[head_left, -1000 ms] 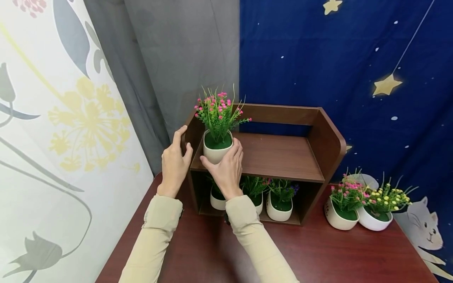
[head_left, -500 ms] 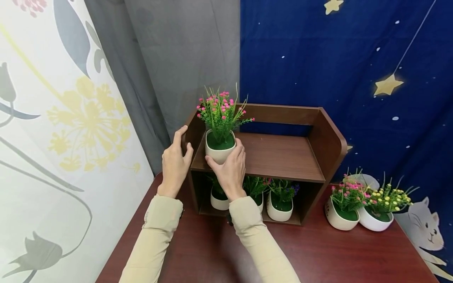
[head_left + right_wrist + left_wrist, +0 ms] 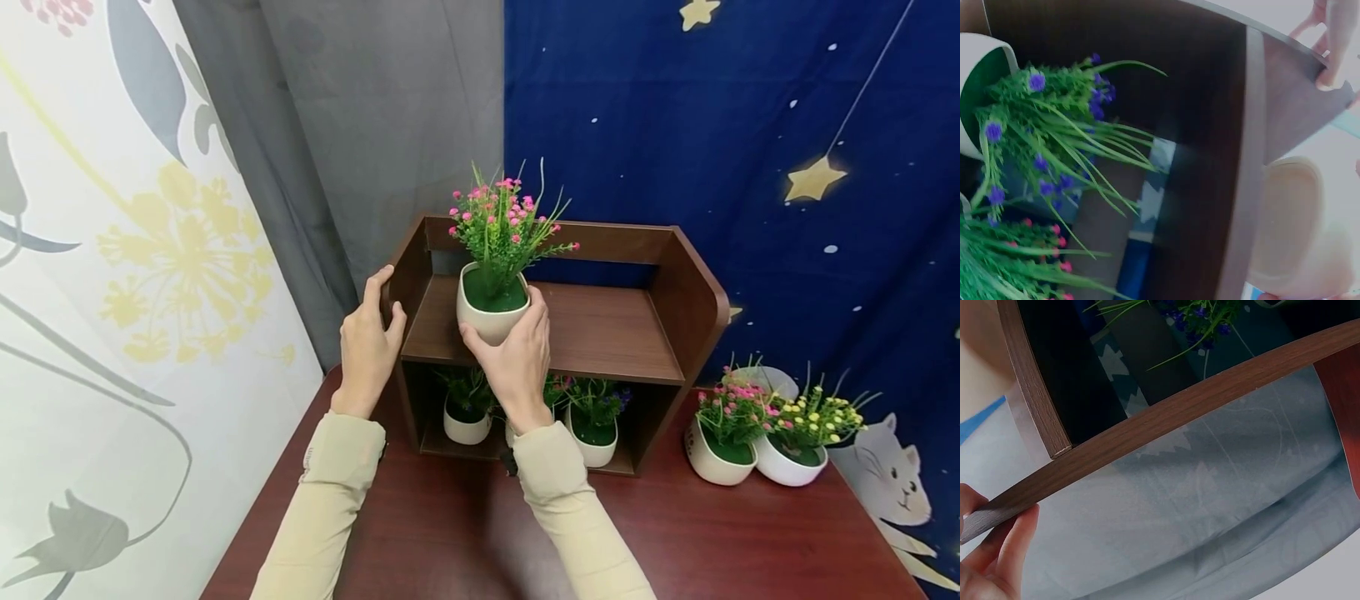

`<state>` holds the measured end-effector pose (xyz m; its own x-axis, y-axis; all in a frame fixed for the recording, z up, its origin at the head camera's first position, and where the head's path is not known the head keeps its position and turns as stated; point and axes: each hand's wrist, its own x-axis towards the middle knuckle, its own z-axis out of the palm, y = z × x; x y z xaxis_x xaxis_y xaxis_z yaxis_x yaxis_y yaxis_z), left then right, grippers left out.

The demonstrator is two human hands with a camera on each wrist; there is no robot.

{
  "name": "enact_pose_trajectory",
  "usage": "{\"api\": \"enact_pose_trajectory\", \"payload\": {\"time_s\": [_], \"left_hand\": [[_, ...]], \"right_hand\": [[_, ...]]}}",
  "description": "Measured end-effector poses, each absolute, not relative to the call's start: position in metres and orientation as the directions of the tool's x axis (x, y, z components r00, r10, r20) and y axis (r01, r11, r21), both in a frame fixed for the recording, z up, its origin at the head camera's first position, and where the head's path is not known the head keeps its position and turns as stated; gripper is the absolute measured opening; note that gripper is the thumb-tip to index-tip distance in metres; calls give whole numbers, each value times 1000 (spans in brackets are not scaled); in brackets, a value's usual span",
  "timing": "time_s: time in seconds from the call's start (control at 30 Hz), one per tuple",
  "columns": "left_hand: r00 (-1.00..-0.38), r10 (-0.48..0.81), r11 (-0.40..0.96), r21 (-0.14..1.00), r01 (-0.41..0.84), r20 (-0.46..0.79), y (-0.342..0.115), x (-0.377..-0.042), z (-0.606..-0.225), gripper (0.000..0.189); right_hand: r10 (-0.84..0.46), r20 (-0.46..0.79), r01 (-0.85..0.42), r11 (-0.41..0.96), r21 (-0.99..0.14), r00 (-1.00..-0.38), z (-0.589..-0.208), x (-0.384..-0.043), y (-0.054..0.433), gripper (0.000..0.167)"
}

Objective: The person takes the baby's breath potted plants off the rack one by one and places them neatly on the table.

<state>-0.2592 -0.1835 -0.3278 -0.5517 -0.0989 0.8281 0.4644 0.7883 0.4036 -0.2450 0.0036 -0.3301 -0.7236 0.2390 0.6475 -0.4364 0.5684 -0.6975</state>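
Observation:
My right hand (image 3: 517,362) grips a cream flowerpot (image 3: 491,325) with artificial pink flowers (image 3: 498,217) and long grass blades. The pot is over the left part of the top board of a brown wooden shelf (image 3: 600,329). In the right wrist view the flowerpot's base (image 3: 1288,219) is visible, seemingly just off the board. My left hand (image 3: 367,350) holds the front edge of the shelf's left side panel (image 3: 408,271). The left wrist view shows the thumb and fingers (image 3: 1019,540) on either side of that panel's edge (image 3: 997,509).
Several potted plants stand in the lower compartment, among them a left pot (image 3: 467,429) and a purple-flowered one (image 3: 592,450). On the dark red table (image 3: 675,542), right of the shelf, stand a pink-flowered pot (image 3: 720,462) and a yellow-flowered pot (image 3: 791,467). Curtains hang behind.
My right hand has carried the pink-flowered flowerpot to the right, away from the left side panel, and slightly upward in view. My left hand has stayed on the panel.

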Motion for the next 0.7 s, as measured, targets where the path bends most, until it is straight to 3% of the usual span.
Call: {"api": "enact_pose_trajectory", "payload": {"time_s": [0.7], "left_hand": [[-552, -98, 786, 404, 467, 828, -184, -260, -328, 48]], "right_hand": [[254, 669, -469, 543, -697, -699, -288, -192, 58, 93]]}}
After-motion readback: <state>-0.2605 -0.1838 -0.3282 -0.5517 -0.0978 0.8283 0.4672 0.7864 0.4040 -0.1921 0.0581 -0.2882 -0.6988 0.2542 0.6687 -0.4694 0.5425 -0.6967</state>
